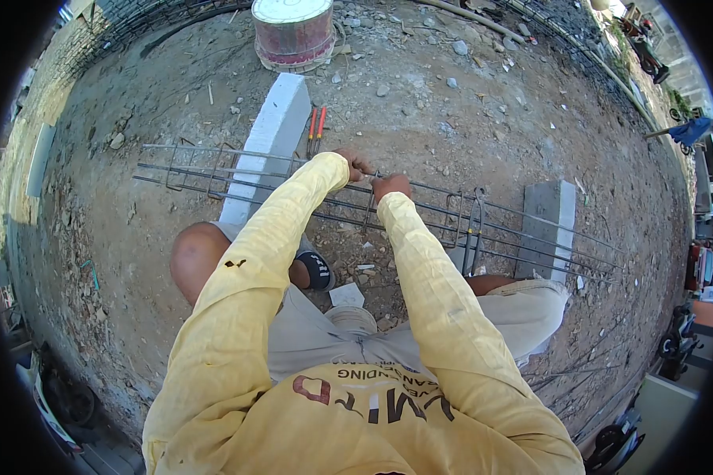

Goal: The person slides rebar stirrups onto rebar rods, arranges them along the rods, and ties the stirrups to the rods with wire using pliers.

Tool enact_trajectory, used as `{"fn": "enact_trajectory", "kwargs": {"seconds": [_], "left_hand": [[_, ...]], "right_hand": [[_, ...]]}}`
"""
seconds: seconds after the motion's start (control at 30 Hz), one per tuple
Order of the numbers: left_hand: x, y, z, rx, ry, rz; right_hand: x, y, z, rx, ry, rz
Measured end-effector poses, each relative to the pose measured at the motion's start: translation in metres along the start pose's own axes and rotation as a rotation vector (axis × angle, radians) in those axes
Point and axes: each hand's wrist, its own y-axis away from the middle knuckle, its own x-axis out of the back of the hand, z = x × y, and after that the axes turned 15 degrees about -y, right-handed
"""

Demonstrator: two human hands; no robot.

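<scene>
A long steel rebar cage stretches across in front of me, made of thin parallel bars with square stirrups. My left hand is at the cage's far top bar, its fingers pinched together. Close to its right, my right hand is curled into a fist at the same bar, above a stirrup. The bit between the two hands is too small to make out. Several stirrups are bunched toward the right part of the cage. Red-handled pliers or cutters lie on the ground beyond my left hand.
A long pale block supports the cage on the left, and a shorter grey block on the right. A round stained bucket stands at the far side. Stones and rubble dot the dirt ground. My bent knees are close to the cage.
</scene>
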Motion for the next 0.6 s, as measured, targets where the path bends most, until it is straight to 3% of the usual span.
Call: {"fn": "enact_trajectory", "kwargs": {"seconds": [0.2, 0.4, 0.5, 0.6], "left_hand": [[-0.006, -0.015, -0.011, 0.034, 0.146, -0.065], [0.004, -0.028, -0.012, 0.164, -0.184, -0.081], [0.011, -0.036, -0.001, 0.167, -0.396, -0.280], [0.016, -0.023, 0.012, 0.183, -0.431, -0.294]], "right_hand": [[0.009, 0.008, -0.011, -0.056, -0.006, -0.034], [0.003, -0.002, -0.002, -0.041, -0.034, -0.056], [0.002, -0.005, 0.001, -0.023, -0.031, -0.055], [-0.001, -0.008, 0.003, -0.004, -0.032, -0.061]]}}
